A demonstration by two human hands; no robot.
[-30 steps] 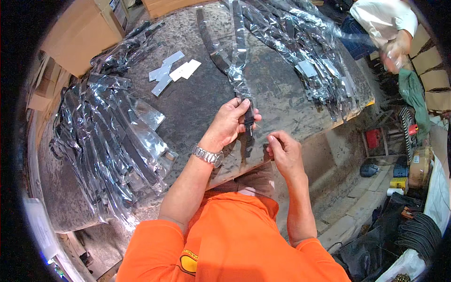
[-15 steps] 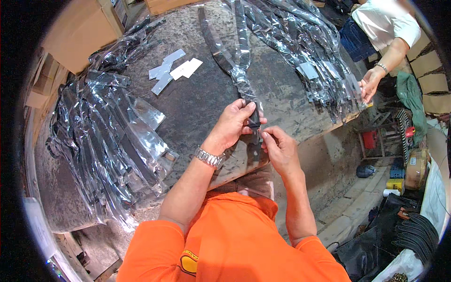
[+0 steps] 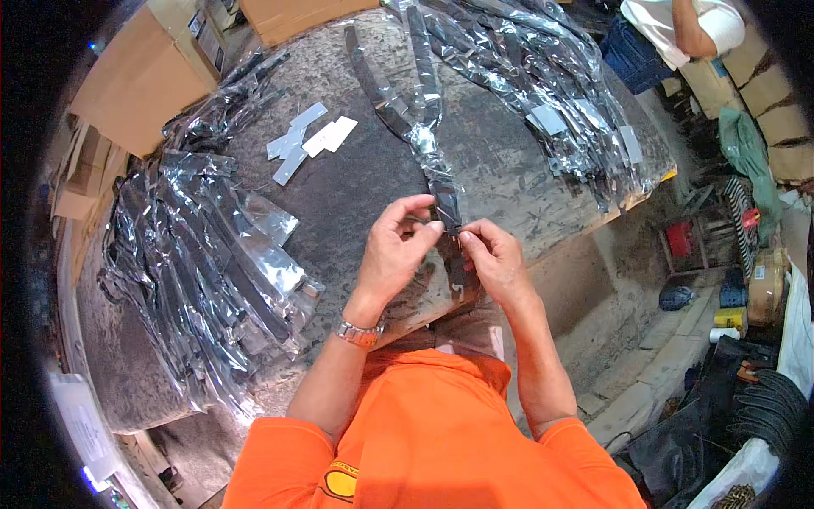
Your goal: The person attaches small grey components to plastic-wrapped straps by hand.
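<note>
A black strap in clear plastic wrap (image 3: pixel 439 174) lies in front of me, its two upper lengths spreading apart toward the far side. At its near end my left hand (image 3: pixel 394 246) has thumb and fingers drawn together beside the strap; what sits between them is too small to tell. Close by on the right, my right hand (image 3: pixel 496 259) pinches thumb and forefinger at the strap's edge, on something I cannot make out. Both hands' fingertips nearly meet. Several white and grey cards (image 3: pixel 331 136) lie left of the strap.
Wrapped black straps (image 3: pixel 195 254) are heaped at the left, more (image 3: pixel 526 93) at the far right, with grey cards (image 3: pixel 549 120) on top. Cardboard boxes (image 3: pixel 140 76) stand far left. A co-worker (image 3: pixel 678 34) is beyond the right corner. A stool (image 3: pixel 682 242) stands below the table edge (image 3: pixel 585 229).
My left hand has let go of the strap's near end and drawn back slightly left; my right hand has shifted a little left. The co-worker's hand has left the right-hand pile.
</note>
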